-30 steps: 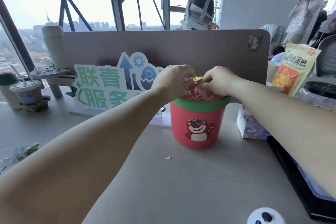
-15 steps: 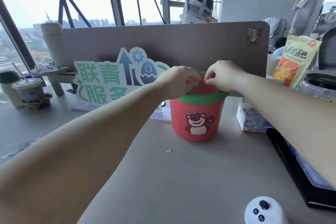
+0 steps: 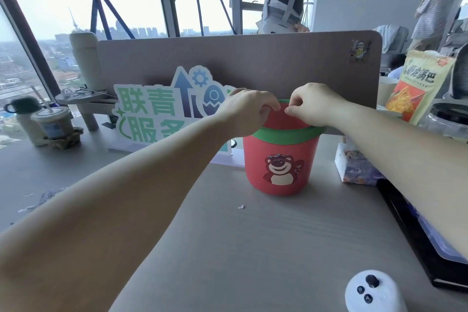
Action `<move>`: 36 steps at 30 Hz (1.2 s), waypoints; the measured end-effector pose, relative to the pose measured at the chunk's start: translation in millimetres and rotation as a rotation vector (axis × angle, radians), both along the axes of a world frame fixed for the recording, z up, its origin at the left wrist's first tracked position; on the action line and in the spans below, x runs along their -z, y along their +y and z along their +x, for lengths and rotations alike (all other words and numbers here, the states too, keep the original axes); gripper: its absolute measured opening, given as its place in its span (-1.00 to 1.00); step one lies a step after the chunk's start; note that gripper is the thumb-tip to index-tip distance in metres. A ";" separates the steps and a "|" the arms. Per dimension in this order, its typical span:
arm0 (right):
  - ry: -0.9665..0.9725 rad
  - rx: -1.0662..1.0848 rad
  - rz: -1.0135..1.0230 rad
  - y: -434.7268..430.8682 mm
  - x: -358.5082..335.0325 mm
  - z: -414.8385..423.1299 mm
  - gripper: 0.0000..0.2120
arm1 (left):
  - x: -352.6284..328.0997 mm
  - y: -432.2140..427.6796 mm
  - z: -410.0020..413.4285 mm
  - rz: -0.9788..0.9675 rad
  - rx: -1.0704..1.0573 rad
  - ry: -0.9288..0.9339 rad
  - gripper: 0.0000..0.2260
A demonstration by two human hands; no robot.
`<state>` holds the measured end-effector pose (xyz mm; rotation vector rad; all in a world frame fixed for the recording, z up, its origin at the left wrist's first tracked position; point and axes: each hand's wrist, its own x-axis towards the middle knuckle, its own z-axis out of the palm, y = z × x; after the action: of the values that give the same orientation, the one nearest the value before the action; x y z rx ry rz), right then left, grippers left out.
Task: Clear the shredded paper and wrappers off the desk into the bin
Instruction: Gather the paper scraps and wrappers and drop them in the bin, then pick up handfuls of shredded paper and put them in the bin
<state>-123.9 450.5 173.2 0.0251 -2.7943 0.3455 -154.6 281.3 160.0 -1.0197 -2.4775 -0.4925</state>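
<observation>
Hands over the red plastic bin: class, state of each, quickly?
Left hand: fingers curled; grip hidden, cannot tell.
Right hand: fingers pinched together; holding anything, cannot tell.

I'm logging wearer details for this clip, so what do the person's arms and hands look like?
The left forearm and right forearm are bare, no sleeves showing. The left hand and right hand wear no gloves; no watch, bracelet or ring is visible.

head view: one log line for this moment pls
phase: at bin | left hand: curled above bin rim | right hand: curled, nothing seen held | remaining: scrap, shreds on desk
</observation>
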 end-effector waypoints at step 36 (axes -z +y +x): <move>-0.386 -0.107 -0.009 -144.4 191.9 55.8 -0.16 | 180.3 -265.4 126.7 -0.149 -0.622 -0.454 -0.37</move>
<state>-68.1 306.1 -18.6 0.1176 -3.1805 0.4286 -27.9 15.9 -20.3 -0.1381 -3.0739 -0.3622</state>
